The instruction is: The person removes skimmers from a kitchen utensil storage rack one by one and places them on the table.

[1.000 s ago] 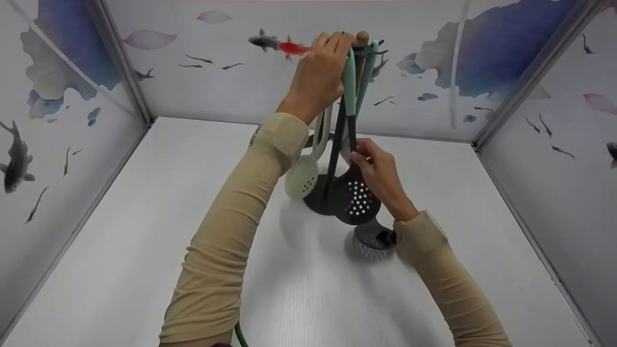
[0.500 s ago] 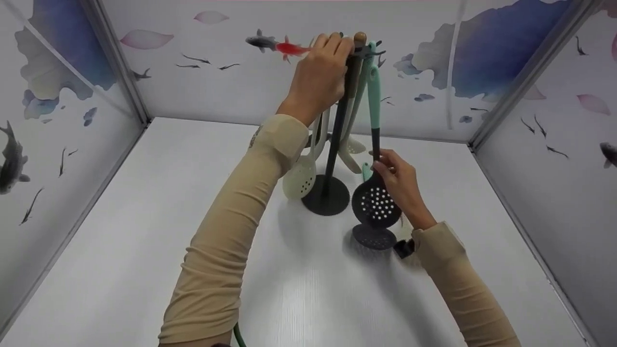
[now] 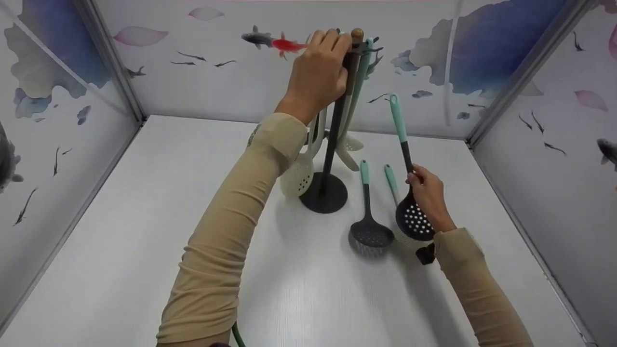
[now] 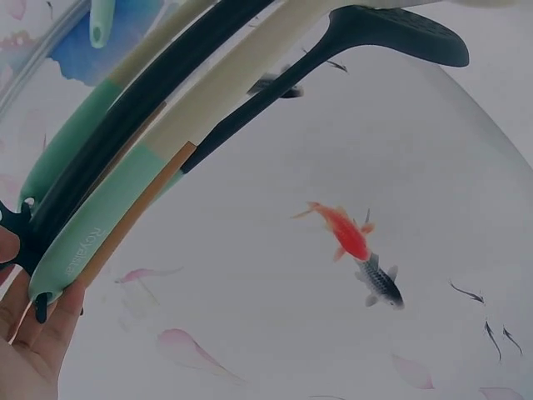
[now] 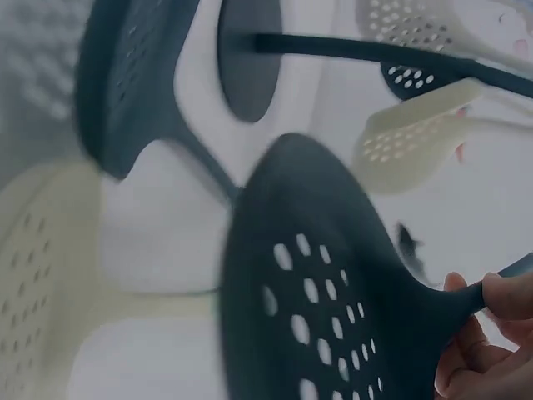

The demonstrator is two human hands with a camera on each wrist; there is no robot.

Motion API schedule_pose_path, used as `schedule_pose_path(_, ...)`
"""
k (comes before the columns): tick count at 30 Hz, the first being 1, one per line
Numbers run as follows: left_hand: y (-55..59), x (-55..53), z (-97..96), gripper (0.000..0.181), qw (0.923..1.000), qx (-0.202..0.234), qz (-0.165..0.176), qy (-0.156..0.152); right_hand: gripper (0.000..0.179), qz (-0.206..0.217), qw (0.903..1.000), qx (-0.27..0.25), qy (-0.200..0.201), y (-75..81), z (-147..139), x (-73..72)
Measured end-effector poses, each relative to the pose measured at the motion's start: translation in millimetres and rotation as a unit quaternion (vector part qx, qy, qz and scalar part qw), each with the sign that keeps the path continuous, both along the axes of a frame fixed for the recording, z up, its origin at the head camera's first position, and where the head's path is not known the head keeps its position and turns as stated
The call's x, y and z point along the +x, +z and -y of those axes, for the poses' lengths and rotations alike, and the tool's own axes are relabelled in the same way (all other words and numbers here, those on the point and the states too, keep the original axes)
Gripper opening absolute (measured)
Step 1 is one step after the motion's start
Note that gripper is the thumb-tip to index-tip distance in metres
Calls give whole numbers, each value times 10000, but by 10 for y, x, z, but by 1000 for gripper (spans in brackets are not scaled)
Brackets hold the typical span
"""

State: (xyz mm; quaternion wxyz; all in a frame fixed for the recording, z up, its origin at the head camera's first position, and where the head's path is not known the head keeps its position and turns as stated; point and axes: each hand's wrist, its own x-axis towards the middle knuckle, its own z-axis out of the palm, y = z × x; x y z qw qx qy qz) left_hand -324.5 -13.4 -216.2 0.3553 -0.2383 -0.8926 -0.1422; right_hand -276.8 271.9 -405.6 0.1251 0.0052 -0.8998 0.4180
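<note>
My left hand [image 3: 318, 72] grips the hook ring at the top of a black utensil rack [image 3: 324, 197], its fingers partly seen beside the hooks in the left wrist view. Several utensils hang there, including a cream slotted spoon [image 3: 296, 178] and a green-handled one [image 4: 108, 217]. To the right, my right hand [image 3: 429, 193] pinches a black skimmer [image 3: 412, 217] by the lower neck, its mint handle tip up and its perforated head down. The skimmer appears held over the table. Its holes show close up in the right wrist view, with thumb and fingers on the neck.
A second black perforated skimmer [image 3: 371, 233] lies on the white table [image 3: 299, 289], just right of the rack. Beside it lies a cream utensil with a mint handle [image 3: 390, 178], partly hidden behind the held skimmer. Patterned walls [image 3: 193, 82] enclose the table.
My right hand has carried the black skimmer away from the rack, rightward and toward me. The utensils lying on the table have come into fuller view. My left hand has stayed on the rack top.
</note>
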Motion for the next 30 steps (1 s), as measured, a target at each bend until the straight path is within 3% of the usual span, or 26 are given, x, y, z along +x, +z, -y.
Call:
schedule_pose_path(9, -1, 3, -8, 35, 9999, 128, 2, -64, 36, 546, 9942, 187, -907, -155, -416, -35)
schedule_pose_path(19, -4, -4, -6, 35, 9998, 161, 23, -117, 36, 985, 9894, 609, -879, -437, -815, -14)
schedule_pose_path(30, -4, -14, -9, 34, 9997, 193, 23, -116, 40, 1350, 9844, 601, -952, -639, -1000, -9)
